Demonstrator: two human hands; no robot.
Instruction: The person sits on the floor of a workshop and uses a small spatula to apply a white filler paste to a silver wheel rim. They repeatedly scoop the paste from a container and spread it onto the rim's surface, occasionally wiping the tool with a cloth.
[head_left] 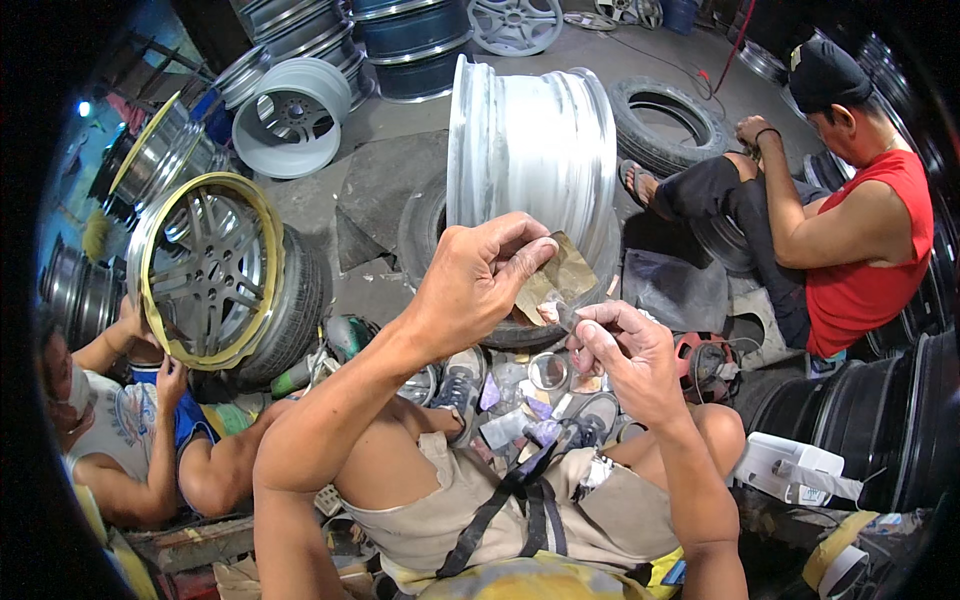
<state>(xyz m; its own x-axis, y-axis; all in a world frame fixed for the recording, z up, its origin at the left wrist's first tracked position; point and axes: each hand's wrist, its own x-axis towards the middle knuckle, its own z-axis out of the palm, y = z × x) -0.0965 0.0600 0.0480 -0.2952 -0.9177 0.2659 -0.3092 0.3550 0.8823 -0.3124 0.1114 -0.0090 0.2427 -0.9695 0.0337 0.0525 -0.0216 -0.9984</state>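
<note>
In front of me a large silver-grey wheel rim (530,150) stands on a tyre (422,225). My left hand (475,280) is raised on the near side of the rim, thumb and fingers pinching a brown piece of sandpaper (568,268). Lower and to the right, my right hand (632,360) is closed in a pinch on a small grey piece (567,318), close to the sandpaper's lower corner. Whether that piece is joined to the sandpaper I cannot tell. Both hands are apart from the rim.
Scraps and a round tin (547,371) litter the floor between my feet. At left, a person holds a rim with a yellow-taped edge (212,270). A person in red (870,250) sits at right near a tyre (668,125). Stacked rims (410,45) stand behind; a white box (790,465) lies right.
</note>
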